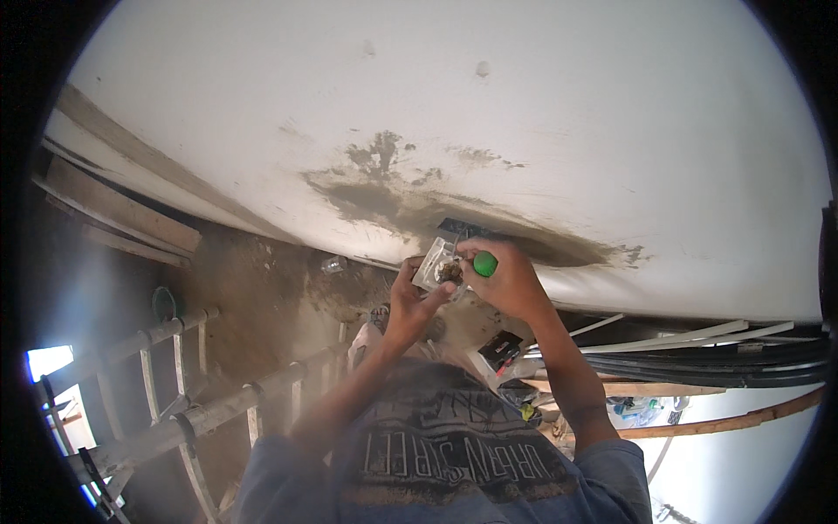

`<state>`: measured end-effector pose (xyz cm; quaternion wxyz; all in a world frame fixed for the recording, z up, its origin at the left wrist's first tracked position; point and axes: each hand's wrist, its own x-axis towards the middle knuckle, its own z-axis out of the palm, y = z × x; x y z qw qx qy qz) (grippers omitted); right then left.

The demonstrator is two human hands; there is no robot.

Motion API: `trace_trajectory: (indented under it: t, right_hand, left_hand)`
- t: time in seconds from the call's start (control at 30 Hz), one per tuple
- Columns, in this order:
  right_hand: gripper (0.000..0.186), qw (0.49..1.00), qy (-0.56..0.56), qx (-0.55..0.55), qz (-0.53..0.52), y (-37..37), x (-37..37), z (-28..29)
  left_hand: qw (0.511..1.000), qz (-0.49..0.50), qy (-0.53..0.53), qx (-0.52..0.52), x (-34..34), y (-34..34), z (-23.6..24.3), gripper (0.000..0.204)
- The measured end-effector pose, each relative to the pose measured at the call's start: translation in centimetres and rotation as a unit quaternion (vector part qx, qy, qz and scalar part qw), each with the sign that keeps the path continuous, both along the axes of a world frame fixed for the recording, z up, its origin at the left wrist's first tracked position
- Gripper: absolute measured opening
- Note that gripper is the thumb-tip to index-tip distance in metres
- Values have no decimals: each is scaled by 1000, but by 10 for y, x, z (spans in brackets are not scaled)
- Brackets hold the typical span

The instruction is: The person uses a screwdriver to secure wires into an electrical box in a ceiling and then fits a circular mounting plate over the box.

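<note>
My left hand (410, 307) grips a white plastic electrical fitting (429, 265) by its edge, its back with brownish metal parts facing up. My right hand (517, 284) is closed round a screwdriver (485, 264) with a green handle; the fingers hide its shaft and tip. Both hands meet at the fitting, just in front of a dark rectangular recess (452, 227) in the white wall (611, 131). What look like thin wires come out of the recess near the right fingers. Grey-brown plaster smears (371, 196) surround this recess.
On the left a dusty ladder (196, 426) stands over the dirty floor, with wooden boards (122, 205) beyond it. Black pipes (698, 362) and white strips lie along the wall at right. Beneath my right forearm is a black box (501, 351). A clear container (333, 264) sits by the wall.
</note>
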<state>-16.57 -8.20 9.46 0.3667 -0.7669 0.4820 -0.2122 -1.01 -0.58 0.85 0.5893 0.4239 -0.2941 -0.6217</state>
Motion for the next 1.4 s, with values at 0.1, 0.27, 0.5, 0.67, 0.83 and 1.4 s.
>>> trace_trajectory:
  t: [0.1, 0.27, 0.5, 0.67, 0.83, 1.4]
  right_hand:
    - [24, 994, 94, -53, 0, -1, 4, 8]
    - [24, 985, 155, -68, -9, -2, 12, 18]
    - [26, 984, 157, -72, 46, -9, 7, 11]
    - [27, 990, 101, -95, 17, -6, 9, 8]
    - [28, 990, 84, -110, 5, -3, 9, 5]
    - [26, 987, 119, -108, 1, -6, 12, 0]
  left_hand:
    - [1000, 0, -4, -8, 1, 0, -4, 53]
    - [999, -17, -32, -20, 6, -1, 0, 52]
    - [1000, -17, 10, -13, 8, -3, -5, 54]
    - [999, -23, 3, -23, 12, -5, -7, 53]
    - [999, -33, 0, -16, 16, -6, 0, 52]
    - [1000, -18, -11, -21, 9, -6, -7, 52]
